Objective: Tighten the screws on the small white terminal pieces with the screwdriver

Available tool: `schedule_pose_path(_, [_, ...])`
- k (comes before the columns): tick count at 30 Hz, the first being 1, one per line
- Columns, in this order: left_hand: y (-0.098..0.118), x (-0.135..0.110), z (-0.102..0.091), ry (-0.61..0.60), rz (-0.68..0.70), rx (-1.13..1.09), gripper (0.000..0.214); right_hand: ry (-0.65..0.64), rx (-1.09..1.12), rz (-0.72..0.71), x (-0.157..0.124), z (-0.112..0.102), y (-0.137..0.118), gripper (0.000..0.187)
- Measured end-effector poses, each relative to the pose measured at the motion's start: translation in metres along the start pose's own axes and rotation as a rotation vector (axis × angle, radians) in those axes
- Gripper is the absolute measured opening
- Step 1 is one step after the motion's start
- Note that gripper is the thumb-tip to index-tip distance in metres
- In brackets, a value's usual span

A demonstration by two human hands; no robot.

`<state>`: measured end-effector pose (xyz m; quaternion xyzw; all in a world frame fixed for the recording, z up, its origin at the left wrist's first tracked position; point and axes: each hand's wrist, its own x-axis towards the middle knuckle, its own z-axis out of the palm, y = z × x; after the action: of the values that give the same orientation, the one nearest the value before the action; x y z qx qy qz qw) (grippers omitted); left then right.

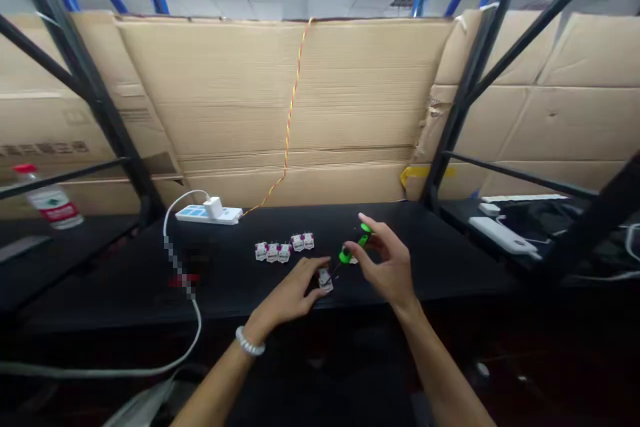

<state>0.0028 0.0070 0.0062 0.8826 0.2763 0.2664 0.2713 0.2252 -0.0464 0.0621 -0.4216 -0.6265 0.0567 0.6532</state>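
Near the front edge of the black table, my left hand (pixel 297 287) pinches a small white block-like part (pixel 325 279) between thumb and fingers. My right hand (pixel 387 259) grips a green-handled screwdriver (pixel 361 241), slanted down to the left. Its thin shaft reaches the white part; whether the tip sits in a screw is too small to tell. Several similar white parts with purple bits stand beyond my left hand, one group (pixel 273 252) to the left and a pair (pixel 303 241) farther back. Another pale piece shows partly behind my right hand.
A white power strip (pixel 227 215) with a plugged-in adapter (pixel 213 207) lies at the back left, its cable (pixel 199 320) looping over the front edge. Cardboard (pixel 350 93) walls the back. A bottle (pixel 55 203) stands far left; a white strip (pixel 503 237) lies right.
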Motion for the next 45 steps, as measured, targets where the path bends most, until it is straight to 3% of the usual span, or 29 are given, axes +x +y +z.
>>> schedule_pose_path(9, [0.001,0.003,-0.002,-0.026,0.054,0.008,0.034,-0.027,-0.034,-0.007,0.000,0.000,0.001,0.048])
schedule_pose_path(24, [-0.001,0.002,-0.001,-0.012,0.057,-0.012,0.034,-0.027,-0.046,-0.006,-0.001,-0.001,-0.002,0.049])
schedule_pose_path(35, [0.000,0.002,-0.001,0.001,0.050,-0.026,0.032,-0.078,-0.145,-0.089,0.003,0.001,-0.014,0.043])
schedule_pose_path(45, [0.000,0.003,0.000,0.018,0.058,0.006,0.025,-0.245,-0.126,-0.157,0.014,0.016,-0.044,0.045])
